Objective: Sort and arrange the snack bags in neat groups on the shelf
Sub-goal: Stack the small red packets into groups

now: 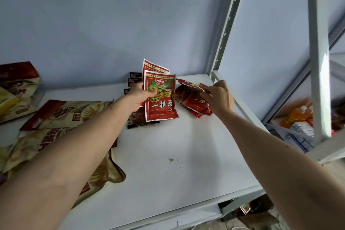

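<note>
My left hand [139, 97] grips two small red foil snack bags with yellow-green pictures and white lettering [161, 97], thumb curled across the front one and the other fingers hidden behind; the pair stands fanned and nearly upright, its lower edge resting on a flat dark brown packet [139, 120] toward the back of the white shelf board [186, 155]. More small dark packets [134, 79] lie behind my knuckles, close to the back edge where the board meets the pale blue wall [93, 24]. My right hand [220, 97] is near the back right corner, its fingers bent down onto a loose heap of crumpled red foil snack bags [196, 101]; the fingertips seem to pinch the top of one, though I cannot tell how firmly. That heap sits just beside the bags in my left hand, and close to the right edge of the board, where a white perforated metal upright [228, 22] rises from the corner. Along the left edge, large cream-and-maroon crinkled snack bags [65, 114] sprawl under my left forearm, one corner drooping toward the front edge. Between my two forearms the board is bare from the middle to the front edge. Past the right edge, beyond a second white post [317, 52], an orange bottle [298, 114] sits lower down.
</note>
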{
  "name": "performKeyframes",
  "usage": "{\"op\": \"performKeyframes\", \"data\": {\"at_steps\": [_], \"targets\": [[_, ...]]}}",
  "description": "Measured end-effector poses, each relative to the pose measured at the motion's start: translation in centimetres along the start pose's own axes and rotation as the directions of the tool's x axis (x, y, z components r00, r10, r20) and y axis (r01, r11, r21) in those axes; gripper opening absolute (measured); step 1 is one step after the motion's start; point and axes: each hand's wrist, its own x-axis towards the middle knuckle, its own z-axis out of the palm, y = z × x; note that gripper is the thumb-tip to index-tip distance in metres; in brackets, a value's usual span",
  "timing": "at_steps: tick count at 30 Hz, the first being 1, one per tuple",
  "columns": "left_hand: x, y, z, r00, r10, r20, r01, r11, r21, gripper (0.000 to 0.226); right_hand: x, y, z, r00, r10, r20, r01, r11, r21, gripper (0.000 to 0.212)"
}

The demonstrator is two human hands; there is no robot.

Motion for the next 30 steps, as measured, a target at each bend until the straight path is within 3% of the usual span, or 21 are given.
{"op": "performKeyframes", "data": {"at_steps": [4, 8, 16, 20, 24, 27, 30], "targets": [[-0.3, 0.1, -0.3, 1.000, -0.006, -0.006, 0.006, 1.000, -0.003, 0.038, -0.2, -0.6, -0.3, 0.994, 0.073, 0.081, -0.095, 0.948, 0.303, 0.021], [-0.7, 0.3, -0.7, 1.000, -0.001, 0.003, 0.001, 1.000, -0.001, 0.039, -0.6, -1.4, -0.6, 0.976, 0.129, 0.173, -0.196, 0.868, 0.457, 0.039], [-1.4, 0.4, -2.0, 0.999, 0.028, -0.023, -0.028, 1.000, 0.002, 0.037, 0.3, -4.6, -3.6, 0.945, 0.326, 0.030, -0.233, 0.607, 0.760, 0.011], [-1.7, 0.8, -2.6, 0.995, 0.076, -0.063, -0.076, 0.997, 0.004, 0.037, 0.3, -5.7, -5.9, 0.975, 0.218, 0.052, -0.154, 0.484, 0.861, 0.016], [-1.9, 1.4, -2.5, 0.984, 0.145, -0.102, -0.143, 0.989, 0.022, 0.038, 0.5, -5.8, -7.3, 0.965, 0.001, 0.262, -0.246, 0.338, 0.908, 0.019], [-2.3, 1.9, -2.0, 0.981, 0.178, -0.074, -0.178, 0.984, 0.011, 0.034, 0.7, -5.7, -7.9, 0.894, -0.208, 0.396, -0.316, 0.334, 0.888, 0.033], [-2.6, 2.1, -1.4, 0.979, 0.201, 0.027, -0.201, 0.980, 0.007, 0.033, 0.8, -5.5, -8.0, 0.789, -0.335, 0.516, -0.376, 0.401, 0.835, 0.039]]}}
